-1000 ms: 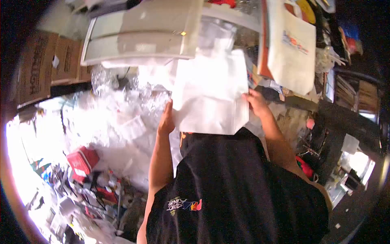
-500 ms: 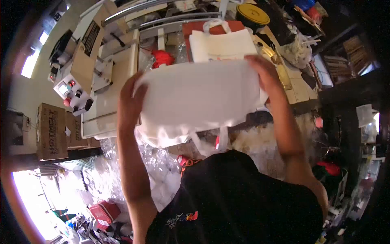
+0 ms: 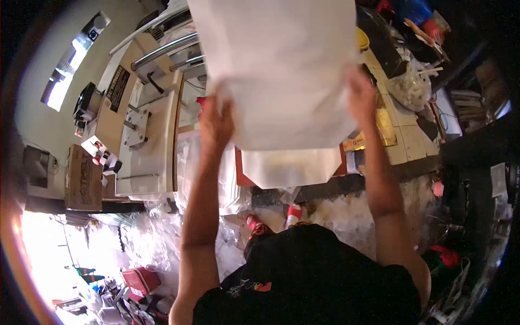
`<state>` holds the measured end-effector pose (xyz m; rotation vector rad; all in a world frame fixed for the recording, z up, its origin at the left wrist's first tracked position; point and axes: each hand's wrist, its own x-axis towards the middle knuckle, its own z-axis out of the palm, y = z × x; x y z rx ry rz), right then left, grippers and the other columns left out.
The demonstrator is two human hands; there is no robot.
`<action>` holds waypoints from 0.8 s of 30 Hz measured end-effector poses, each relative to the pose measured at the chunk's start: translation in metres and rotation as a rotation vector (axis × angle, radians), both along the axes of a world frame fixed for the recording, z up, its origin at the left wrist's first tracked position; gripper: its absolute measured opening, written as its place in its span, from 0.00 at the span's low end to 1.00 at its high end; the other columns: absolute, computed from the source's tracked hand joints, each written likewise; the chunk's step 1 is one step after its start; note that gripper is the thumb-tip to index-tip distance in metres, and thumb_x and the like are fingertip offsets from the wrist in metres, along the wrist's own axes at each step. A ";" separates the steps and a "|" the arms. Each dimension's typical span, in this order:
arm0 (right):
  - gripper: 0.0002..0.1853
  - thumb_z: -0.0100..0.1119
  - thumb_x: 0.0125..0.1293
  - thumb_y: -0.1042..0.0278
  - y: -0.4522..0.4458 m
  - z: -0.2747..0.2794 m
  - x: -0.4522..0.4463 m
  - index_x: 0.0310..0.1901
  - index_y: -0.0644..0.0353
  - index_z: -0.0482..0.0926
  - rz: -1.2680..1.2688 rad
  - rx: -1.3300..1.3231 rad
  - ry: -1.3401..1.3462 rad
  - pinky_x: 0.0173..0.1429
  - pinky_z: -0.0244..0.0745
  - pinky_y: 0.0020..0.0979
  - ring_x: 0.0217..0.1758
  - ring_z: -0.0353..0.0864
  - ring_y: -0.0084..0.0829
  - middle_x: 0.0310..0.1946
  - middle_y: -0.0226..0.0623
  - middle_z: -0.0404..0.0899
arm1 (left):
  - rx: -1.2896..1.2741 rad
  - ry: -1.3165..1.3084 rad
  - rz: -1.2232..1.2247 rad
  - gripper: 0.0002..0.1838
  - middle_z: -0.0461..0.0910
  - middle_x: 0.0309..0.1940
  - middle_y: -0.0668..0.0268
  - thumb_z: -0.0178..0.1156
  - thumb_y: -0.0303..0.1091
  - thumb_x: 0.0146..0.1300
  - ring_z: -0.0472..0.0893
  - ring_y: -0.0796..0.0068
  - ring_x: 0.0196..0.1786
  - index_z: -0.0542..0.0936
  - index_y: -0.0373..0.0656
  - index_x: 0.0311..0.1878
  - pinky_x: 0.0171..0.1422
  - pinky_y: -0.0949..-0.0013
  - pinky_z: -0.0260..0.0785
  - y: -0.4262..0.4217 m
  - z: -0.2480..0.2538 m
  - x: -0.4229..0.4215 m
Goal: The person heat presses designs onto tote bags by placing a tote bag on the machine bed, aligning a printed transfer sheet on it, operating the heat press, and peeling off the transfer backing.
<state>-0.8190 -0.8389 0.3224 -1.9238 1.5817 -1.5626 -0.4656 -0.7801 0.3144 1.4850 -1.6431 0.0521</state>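
Note:
A large white bag (image 3: 281, 65), slightly blurred, is held up in front of me with its top cut off by the view's edge. My left hand (image 3: 218, 119) grips its left side, and my right hand (image 3: 360, 97) grips its right side. Below and behind it, another white bag (image 3: 290, 167) lies on a reddish-brown board (image 3: 246, 176) at the table edge. Most of the board is hidden behind the raised bag.
A press machine (image 3: 146, 124) with metal rods stands at the left. Cardboard boxes (image 3: 82, 179) are beside it. Plastic-wrapped material (image 3: 206, 173) hangs near the table edge. A yellow container (image 3: 362, 39) and a clear plastic bag (image 3: 410, 84) are at the right. A red cooler (image 3: 142, 280) sits lower left.
The held white bag has gone from low near my chest to high over the table, both hands with it. It now hangs over the board and the other bag.

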 end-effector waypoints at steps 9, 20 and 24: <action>0.18 0.57 0.68 0.67 0.036 -0.180 -0.010 0.57 0.61 0.79 0.045 0.493 0.311 0.55 0.76 0.49 0.52 0.81 0.56 0.48 0.55 0.82 | 0.709 -0.007 0.117 0.25 0.83 0.46 0.44 0.55 0.43 0.70 0.82 0.41 0.50 0.70 0.49 0.69 0.54 0.46 0.74 0.067 -0.160 -0.023; 0.20 0.63 0.62 0.67 0.033 -0.177 -0.018 0.56 0.61 0.77 -0.077 0.129 0.512 0.56 0.72 0.54 0.58 0.74 0.56 0.56 0.51 0.75 | 0.424 -0.245 0.128 0.29 0.76 0.57 0.43 0.59 0.42 0.66 0.75 0.42 0.61 0.71 0.42 0.68 0.61 0.47 0.69 0.070 -0.146 -0.011; 0.24 0.62 0.64 0.63 -0.012 -0.150 0.006 0.61 0.59 0.75 0.113 0.018 0.547 0.67 0.65 0.56 0.68 0.65 0.58 0.65 0.52 0.67 | 0.391 -0.233 0.024 0.30 0.70 0.65 0.47 0.59 0.45 0.67 0.67 0.44 0.70 0.71 0.42 0.69 0.70 0.46 0.61 0.010 -0.127 -0.027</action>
